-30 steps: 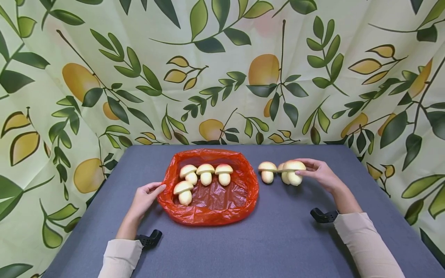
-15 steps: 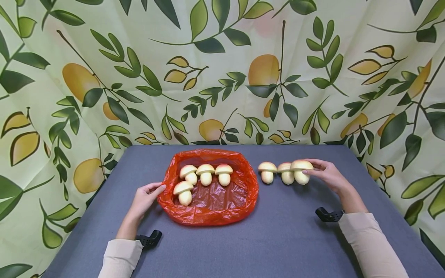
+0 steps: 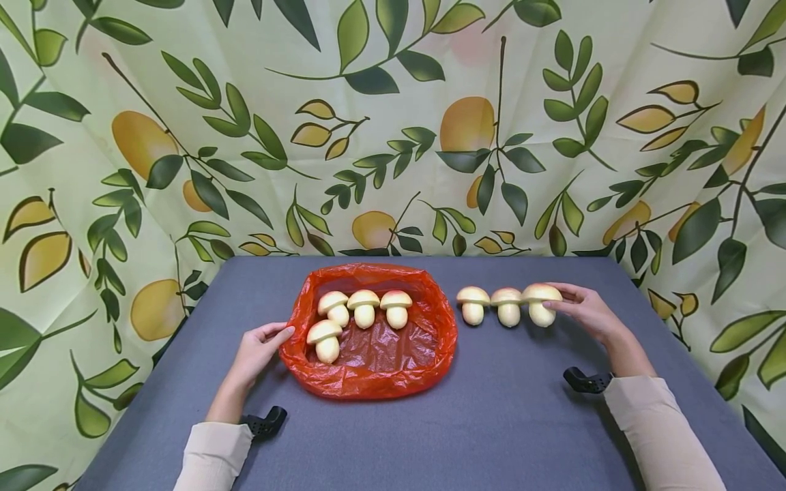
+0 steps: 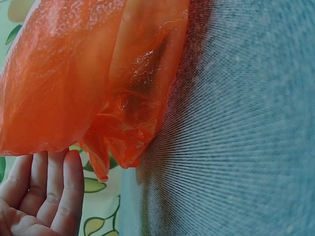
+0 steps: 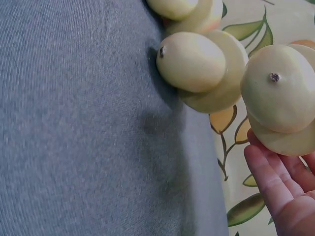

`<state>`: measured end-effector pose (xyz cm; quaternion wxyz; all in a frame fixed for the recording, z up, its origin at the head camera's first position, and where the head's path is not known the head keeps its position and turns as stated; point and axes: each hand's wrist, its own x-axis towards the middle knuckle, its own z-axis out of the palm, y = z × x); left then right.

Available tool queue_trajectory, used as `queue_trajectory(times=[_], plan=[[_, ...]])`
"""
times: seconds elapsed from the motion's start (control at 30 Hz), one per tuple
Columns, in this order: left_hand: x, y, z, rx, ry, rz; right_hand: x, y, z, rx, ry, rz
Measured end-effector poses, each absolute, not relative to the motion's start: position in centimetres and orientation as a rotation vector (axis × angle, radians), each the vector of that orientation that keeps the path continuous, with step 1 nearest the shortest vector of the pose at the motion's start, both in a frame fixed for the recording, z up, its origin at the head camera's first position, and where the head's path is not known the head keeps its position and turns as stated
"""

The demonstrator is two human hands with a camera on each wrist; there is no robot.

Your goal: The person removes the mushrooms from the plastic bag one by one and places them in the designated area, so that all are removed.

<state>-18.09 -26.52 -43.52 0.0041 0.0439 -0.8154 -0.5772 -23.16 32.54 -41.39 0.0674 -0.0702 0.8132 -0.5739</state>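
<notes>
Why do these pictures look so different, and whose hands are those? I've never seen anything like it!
No robot here, just a person's bare left hand and right hand. The wide picture comes from a camera worn on the head, looking forward and down. The two close-ups come from a camera on each wrist, so things look bigger and tipped sideways.

On the grey-blue table sits a red plastic bag, its mouth wide open, with four mushrooms inside. Two loose mushrooms are to its right. The left hand holds the bag's edge. The right hand holds another mushroom beside the loose ones. Behind is a leafy cloth.
</notes>
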Motion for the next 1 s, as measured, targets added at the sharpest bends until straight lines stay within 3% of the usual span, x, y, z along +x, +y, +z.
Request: queue_trajectory(times=[1.0], plan=[[-18.0, -26.6, -43.3, 0.142, -2.571, -1.813, -24.4, 34.3, -43.9, -0.104, 2.483, -1.567]])
